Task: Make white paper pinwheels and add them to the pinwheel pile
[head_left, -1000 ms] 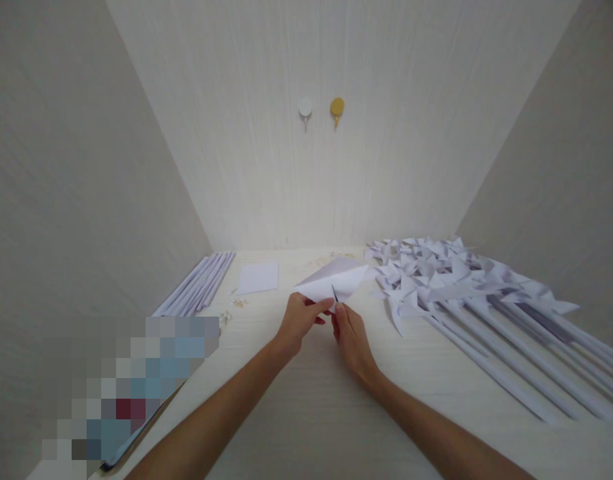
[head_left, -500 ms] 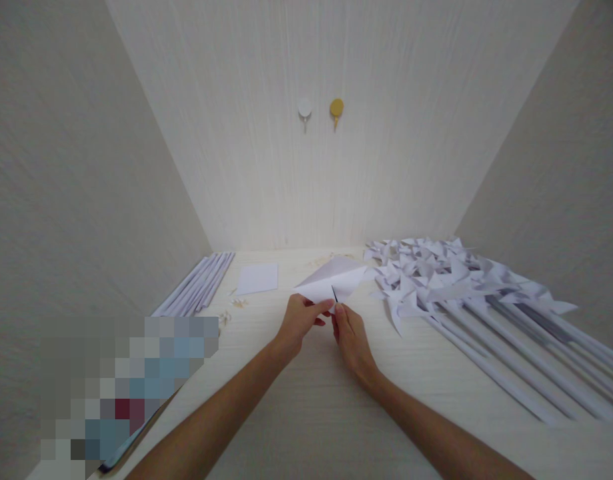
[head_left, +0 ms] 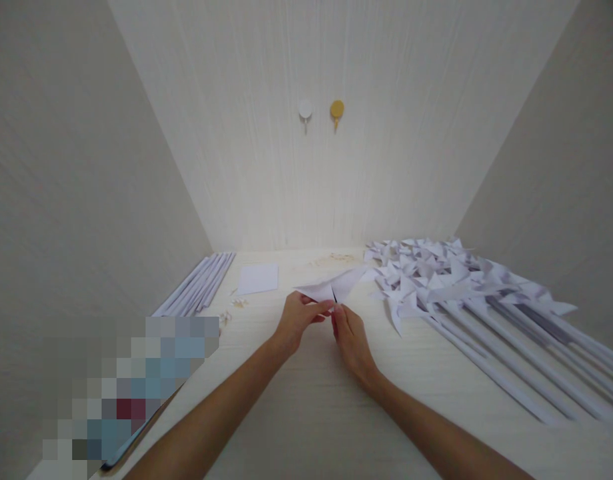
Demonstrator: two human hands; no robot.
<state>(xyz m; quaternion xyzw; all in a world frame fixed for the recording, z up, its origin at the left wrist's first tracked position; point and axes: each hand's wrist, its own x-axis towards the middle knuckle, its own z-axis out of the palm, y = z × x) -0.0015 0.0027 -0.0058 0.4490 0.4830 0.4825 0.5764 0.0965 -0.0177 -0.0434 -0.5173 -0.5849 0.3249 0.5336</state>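
Observation:
A white sheet of paper (head_left: pixel 317 291) is held up off the table at the middle, tilted, with a dark slit running in from its near edge. My left hand (head_left: pixel 295 321) pinches it on the left side of the slit, thumb toward the right. Close by on the other side, my right hand (head_left: pixel 354 339) grips the near edge between thumb and fingers, the two hands almost touching. Part of the paper's near edge is hidden behind my fingers.
Paper pinwheels (head_left: pixel 436 270) with white sticks (head_left: pixel 511 373) are heaped on the right. White rolled paper sticks (head_left: pixel 199 283) lie at left beside a square paper (head_left: pixel 258 278). Small pale pieces (head_left: pixel 239 303) are scattered near it. Two hooks (head_left: pixel 337 110) hang on the back wall.
The paper's far part has dropped, so the sheet looks flatter and narrower from here, and more table shows behind it. Both hands stay almost where they were.

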